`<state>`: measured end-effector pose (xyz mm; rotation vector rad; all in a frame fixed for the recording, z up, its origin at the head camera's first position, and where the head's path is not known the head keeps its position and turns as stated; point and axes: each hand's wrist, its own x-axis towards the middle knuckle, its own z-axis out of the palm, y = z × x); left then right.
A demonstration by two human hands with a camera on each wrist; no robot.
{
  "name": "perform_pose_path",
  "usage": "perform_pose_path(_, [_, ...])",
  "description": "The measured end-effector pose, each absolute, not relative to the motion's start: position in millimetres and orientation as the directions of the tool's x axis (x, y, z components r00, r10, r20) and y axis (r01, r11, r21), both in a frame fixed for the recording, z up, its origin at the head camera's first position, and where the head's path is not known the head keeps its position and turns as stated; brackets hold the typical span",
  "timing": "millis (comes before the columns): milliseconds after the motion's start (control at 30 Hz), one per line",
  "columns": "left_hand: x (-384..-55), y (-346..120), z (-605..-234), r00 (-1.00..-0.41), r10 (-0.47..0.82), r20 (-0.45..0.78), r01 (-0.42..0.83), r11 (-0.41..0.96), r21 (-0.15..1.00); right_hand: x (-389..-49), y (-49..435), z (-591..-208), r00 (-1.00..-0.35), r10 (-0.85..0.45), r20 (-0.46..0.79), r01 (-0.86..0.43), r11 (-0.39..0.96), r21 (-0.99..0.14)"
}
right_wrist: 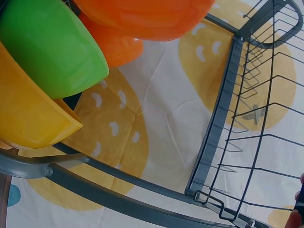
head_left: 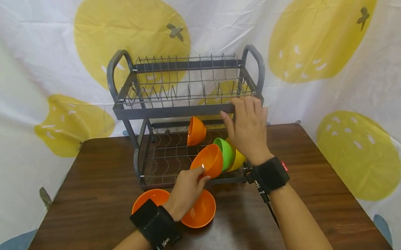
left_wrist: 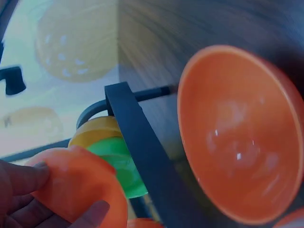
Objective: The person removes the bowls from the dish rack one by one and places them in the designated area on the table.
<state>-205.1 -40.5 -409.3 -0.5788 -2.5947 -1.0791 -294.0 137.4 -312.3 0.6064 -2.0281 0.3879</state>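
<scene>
L hand (head_left: pixel 186 189) pinching orange bowl (head_left: pixel 209 160), leaning, ctr of frame, at lower tier (head_left: pixel 169 157) of dish rack (head_left: pixel 173 112), nr green bowl (head_left: pixel 226 153). R hand (head_left: pixel 249 130) gripping rack's upper front rail, right of ctr. Best be matching green bowl's lean, easing base in gently; base hidden, can't tell if touching tier.
</scene>
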Motion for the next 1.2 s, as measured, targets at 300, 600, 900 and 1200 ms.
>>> perform_pose_path(300, [-185, -46, -412, -0.813, 0.413, 0.41, 0.544, 0.79, 0.282, -293, 137, -313, -0.443, -0.26, 0.858, -0.556, 0.83, -0.035])
perform_pose_path(600, [-168, -53, -411, -0.766, 0.519, 0.378, 0.583, 0.81, 0.069, -294, 137, -311, -0.437, -0.262, 0.861, -0.556, 0.83, -0.03])
perform_pose_path(900, [-152, -54, -418, -0.757, 0.548, 0.357, 0.596, 0.802, 0.034, -293, 138, -313, -0.446, -0.248, 0.86, -0.552, 0.833, -0.046])
perform_pose_path(1200, [-137, -55, -426, -0.736, 0.591, 0.33, 0.608, 0.791, -0.061, -295, 135, -312, -0.424, -0.254, 0.87, -0.563, 0.826, -0.033])
